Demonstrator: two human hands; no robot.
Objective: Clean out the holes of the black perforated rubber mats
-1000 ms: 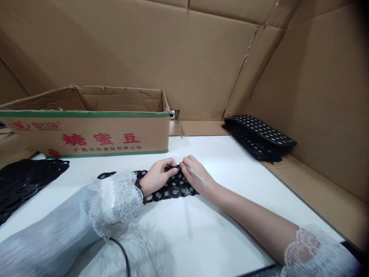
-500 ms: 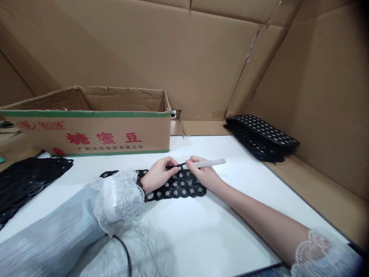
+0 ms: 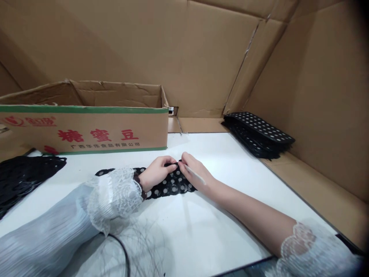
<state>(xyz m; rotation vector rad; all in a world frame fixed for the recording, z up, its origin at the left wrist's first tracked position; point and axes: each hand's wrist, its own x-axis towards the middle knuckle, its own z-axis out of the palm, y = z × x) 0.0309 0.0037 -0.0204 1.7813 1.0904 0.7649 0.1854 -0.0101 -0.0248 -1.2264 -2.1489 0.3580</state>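
A black strip with rows of round pale spots or holes lies across the white table in front of me. My left hand pinches its far edge between thumb and fingers. Close beside it, my right hand is closed at the strip's upper right corner. A slim whitish stick-like tool runs from my right fingertips back along the hand; its tip is hidden. My left wrist and lace cuff cover part of the strip, whose left end shows beyond the sleeve.
An open cardboard box with red lettering stands at the back left. Black dotted pieces form a stack at the right wall. More black perforated material lies at the left. Cardboard walls enclose the table.
The whitish tool has swung from pointing right to slanting down along my right hand. My right hand has shifted slightly left toward my left hand. The view has moved a little.
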